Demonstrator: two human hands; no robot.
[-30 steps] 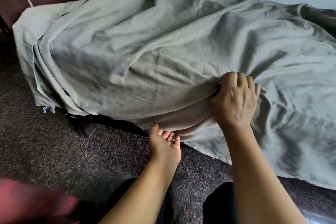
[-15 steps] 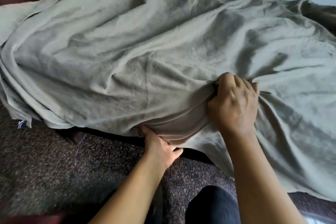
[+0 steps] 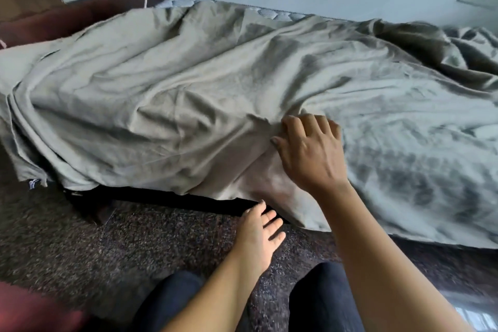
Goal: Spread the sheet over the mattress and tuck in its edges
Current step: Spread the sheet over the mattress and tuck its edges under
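Note:
A crumpled grey-green sheet [image 3: 188, 105] lies over the mattress [image 3: 272, 12], whose quilted far edge shows along the wall. The sheet's near side hangs loose over the bed's edge towards the floor, lower on the right. My right hand [image 3: 310, 153] rests on the sheet at the mattress's near edge, fingers relaxed and slightly bent, gripping nothing. My left hand [image 3: 258, 234] hovers open with fingers spread just below the hanging hem, over the floor and holding nothing.
A dark speckled floor [image 3: 80, 237] runs along the bed. A dark wooden bed frame [image 3: 113, 0] stands at the far left against a pale wall. The sheet is bunched at the far right [image 3: 436, 46]. My knees [image 3: 320, 296] are at the bottom; a red object [image 3: 29, 310] lies bottom left.
My right hand has let go of the fold of sheet it gripped. My left hand has come out from under the hanging edge and opened.

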